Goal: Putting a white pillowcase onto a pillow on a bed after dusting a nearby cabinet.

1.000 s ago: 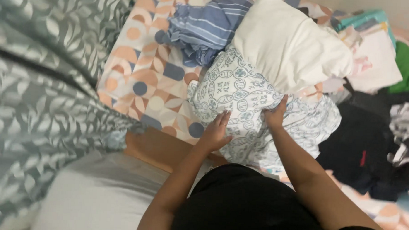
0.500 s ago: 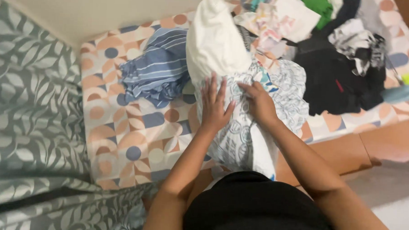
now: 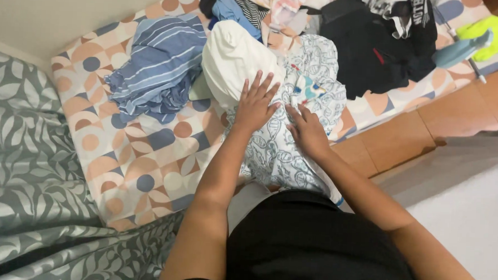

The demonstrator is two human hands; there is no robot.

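Note:
My left hand (image 3: 254, 104) lies flat with fingers spread on a white patterned garment (image 3: 284, 152) with teal line print, at the edge of a plain white cloth bundle (image 3: 230, 59). My right hand (image 3: 308, 131) rests palm down on the same patterned garment, just to the right of the left hand. The garment drapes over the bed's edge toward my body. Neither hand grips anything; both press flat on the fabric.
A mattress (image 3: 132, 163) with an orange, beige and blue geometric sheet carries a blue striped garment (image 3: 157, 70), black clothing (image 3: 373, 45) and a green item (image 3: 493, 30). A grey leaf-print blanket (image 3: 31, 204) lies left. Wooden bed frame (image 3: 415, 129) and pale floor sit right.
The view swung left and tilted. Both hands slid up the patterned garment toward the white bundle and now lie flat side by side, fingers spread.

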